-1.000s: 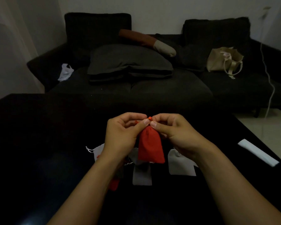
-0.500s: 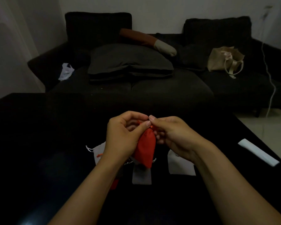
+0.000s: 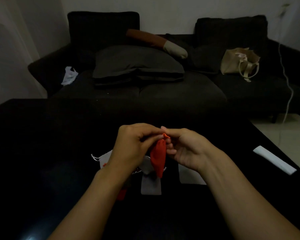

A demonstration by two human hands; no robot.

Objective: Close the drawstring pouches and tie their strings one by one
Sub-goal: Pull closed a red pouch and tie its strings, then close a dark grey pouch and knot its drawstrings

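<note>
We find the red pouch [image 3: 158, 158] held up above the dark bench [image 3: 42, 135], between both hands and clear of the surface. The left hand [image 3: 133, 146] and the right hand [image 3: 185, 149] meet at the gathered neck of the pouch. The fingers of each hand are curled and pinch at that neck, where a small orange frill shows; we cannot make out the strings themselves in this dim light.

Compared with 1 second ago, the pouch body now shows narrower and edge-on, where it then hung broad and flat to the camera. The right hand has turned so that more of its palm faces us, and its lower fingers [image 3: 171, 151] now rest against the side of the pouch. We judge this to mean the mouth is already drawn shut and the tying of the strings is in hand, though not confirmed complete.

On the bench beneath the hands lie at least 3 pale pouches: 1 at left [image 3: 105, 157], 1 at centre [image 3: 151, 186], 1 at right [image 3: 189, 176]. A further red piece [image 3: 122, 194] shows by the left forearm. We cannot tell which of these are already tied. A white flat object [image 3: 274, 160] lies well apart at the right edge.
</note>
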